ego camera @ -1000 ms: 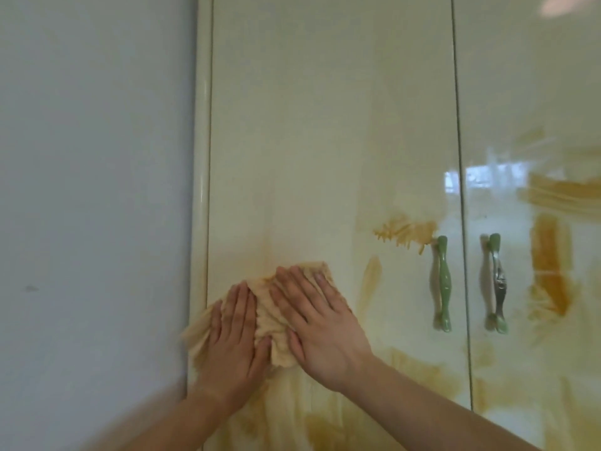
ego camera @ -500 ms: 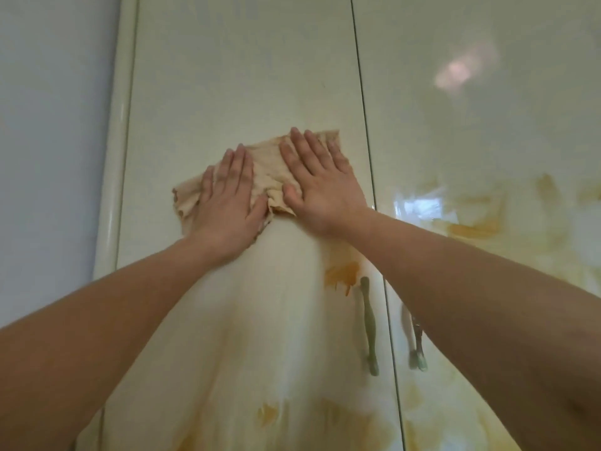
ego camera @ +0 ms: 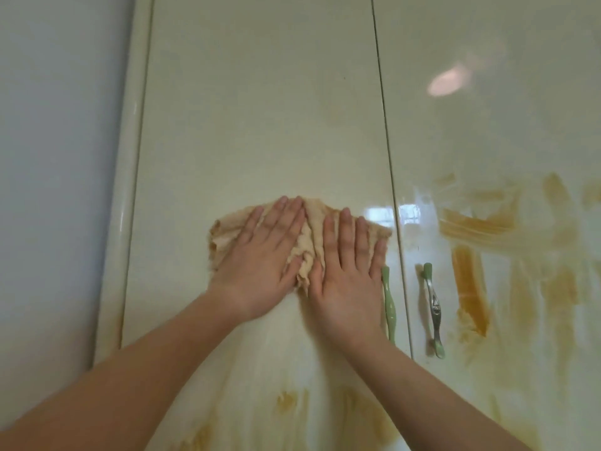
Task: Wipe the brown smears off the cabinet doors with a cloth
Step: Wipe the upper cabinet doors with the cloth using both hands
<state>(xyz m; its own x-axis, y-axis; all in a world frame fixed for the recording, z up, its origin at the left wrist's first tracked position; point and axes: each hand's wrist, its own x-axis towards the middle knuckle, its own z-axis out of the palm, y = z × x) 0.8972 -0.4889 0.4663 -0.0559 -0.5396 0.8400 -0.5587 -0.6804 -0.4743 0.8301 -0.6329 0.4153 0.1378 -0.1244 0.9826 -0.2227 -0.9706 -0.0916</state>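
A crumpled beige cloth point(ego camera: 310, 237) lies flat against the glossy cream left cabinet door point(ego camera: 260, 109). My left hand point(ego camera: 260, 258) and my right hand point(ego camera: 348, 271) press on it side by side with fingers spread and pointing up. My right hand's little finger is next to the top of the green door handle point(ego camera: 389, 307). Faint brown smears point(ego camera: 286, 402) streak the lower left door. Thick brown smears point(ego camera: 470, 288) cover the right door point(ego camera: 487, 109) beside its green-and-silver handle point(ego camera: 434, 309).
A pale grey wall point(ego camera: 58, 190) adjoins the cabinet's rounded left edge point(ego camera: 130, 190). A narrow gap point(ego camera: 385, 141) separates the two doors. Window light reflects on the gloss near the handles.
Both hands have slid the cloth from the lower left of the door up, then down and right towards the handle. The smear beside the handle is now under my right hand.
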